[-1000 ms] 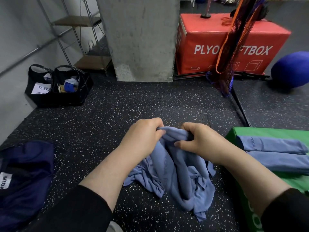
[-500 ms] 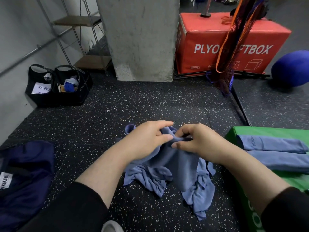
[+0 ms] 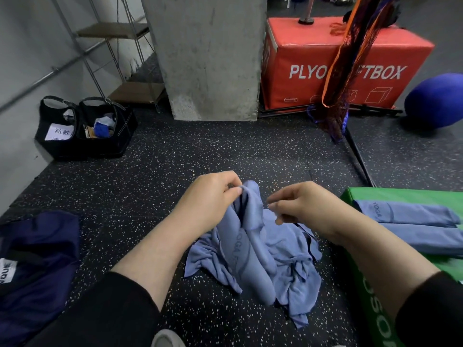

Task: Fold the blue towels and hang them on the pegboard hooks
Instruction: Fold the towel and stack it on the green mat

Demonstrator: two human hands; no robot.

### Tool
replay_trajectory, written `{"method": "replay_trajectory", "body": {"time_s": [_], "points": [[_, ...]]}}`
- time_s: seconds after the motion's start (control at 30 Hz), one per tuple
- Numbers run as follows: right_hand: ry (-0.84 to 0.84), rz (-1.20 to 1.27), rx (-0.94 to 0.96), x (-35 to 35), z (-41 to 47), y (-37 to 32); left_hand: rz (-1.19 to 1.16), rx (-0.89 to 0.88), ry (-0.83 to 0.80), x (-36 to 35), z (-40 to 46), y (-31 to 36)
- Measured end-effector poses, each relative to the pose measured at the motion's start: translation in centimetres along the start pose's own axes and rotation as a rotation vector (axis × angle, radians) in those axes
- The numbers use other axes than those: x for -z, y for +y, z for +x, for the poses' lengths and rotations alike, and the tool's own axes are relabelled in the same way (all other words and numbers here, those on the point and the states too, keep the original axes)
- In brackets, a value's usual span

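A crumpled blue towel printed "YOGA" lies on the speckled black floor in front of me. My left hand pinches its upper edge and lifts that part off the floor. To the right, my right hand has curled fingers closed on a fold of the same towel. Two folded blue towels lie side by side on top of a green box at the right. No pegboard or hooks are in view.
A navy bag lies at the left. Two black baskets stand by the wall under a wire shelf rack. Behind stand a concrete pillar, a red plyo box, a hanging net bag and a blue ball.
My hands have moved apart; the right one slid to the right along the towel. The left one has raised the towel's edge higher, so a long fold now hangs from it.
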State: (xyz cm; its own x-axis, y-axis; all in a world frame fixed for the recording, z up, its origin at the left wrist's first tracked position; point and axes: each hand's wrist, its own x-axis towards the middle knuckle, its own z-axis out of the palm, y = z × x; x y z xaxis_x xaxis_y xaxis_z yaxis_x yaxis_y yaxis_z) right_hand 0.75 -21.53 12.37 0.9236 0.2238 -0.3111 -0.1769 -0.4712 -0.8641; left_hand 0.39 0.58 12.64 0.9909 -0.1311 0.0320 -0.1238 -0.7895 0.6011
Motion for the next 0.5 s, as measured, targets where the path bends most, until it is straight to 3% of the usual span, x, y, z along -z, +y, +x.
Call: {"method": "replay_trajectory", "body": {"time_s": [0.1, 0.23, 0.37, 0.5], "points": [[-0.082, -0.007, 0.0, -0.9, -0.2, 0.1, -0.038, -0.013, -0.011, -0.3, 0.0, 0.1], [0.005, 0.017, -0.07, -1.4, 0.0, 0.1, -0.074, -0.017, -0.009, -0.3, 0.0, 0.2], [-0.071, 0.248, -0.19, -1.7, -0.1, 0.2, -0.108, -0.012, -0.018, -0.1, 0.1, 0.1], [-0.137, 0.307, -0.219, -1.7, 0.3, 0.9, -0.138, -0.027, -0.011, 0.0, 0.0, 0.0]]}}
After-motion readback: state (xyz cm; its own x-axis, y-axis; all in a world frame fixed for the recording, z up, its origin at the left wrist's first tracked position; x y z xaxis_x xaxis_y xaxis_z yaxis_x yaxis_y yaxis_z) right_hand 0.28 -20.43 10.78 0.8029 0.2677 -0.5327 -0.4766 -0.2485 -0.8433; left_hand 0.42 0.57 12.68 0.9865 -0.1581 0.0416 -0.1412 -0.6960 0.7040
